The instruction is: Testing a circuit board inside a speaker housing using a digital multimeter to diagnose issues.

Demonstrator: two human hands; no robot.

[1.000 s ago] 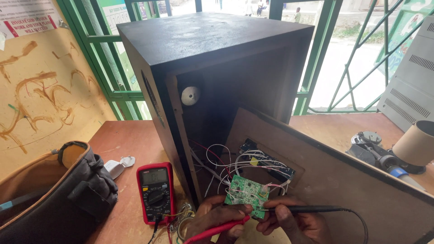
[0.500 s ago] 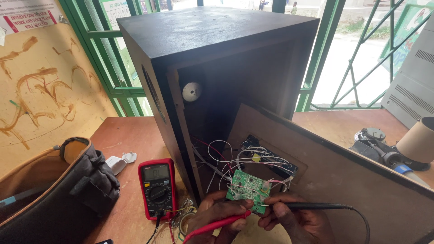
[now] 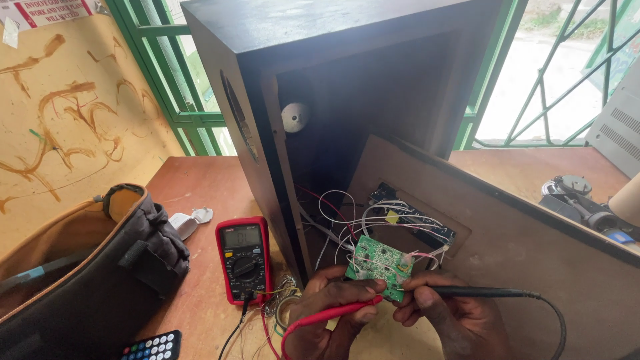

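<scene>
Camera has tipped down and closed in since a second ago; both hands and the board sit in much the same spot, probes on it as before. Left hand (image 3: 333, 313) is clenched around the red probe (image 3: 327, 319), its tip pointing right to the lower edge of the green circuit board (image 3: 381, 265), just above the left fingertips (image 3: 363, 288). Right hand (image 3: 460, 320) pinches the black probe (image 3: 483, 292) between thumb and fingers, its tip hidden at the board's lower right corner; the black lead trails off right of the knuckles. White and red wires (image 3: 373, 217) run up from the board, above both sets of fingers, into the open black speaker cabinet (image 3: 320, 100). Removed back panel (image 3: 527, 267) leans behind the right hand. Red multimeter (image 3: 244, 259) lies flat on the table (image 3: 193, 193), left of the left hand, near but apart. Further left: dark bag (image 3: 127, 273). Remote (image 3: 152, 347) below it at frame edge.
</scene>
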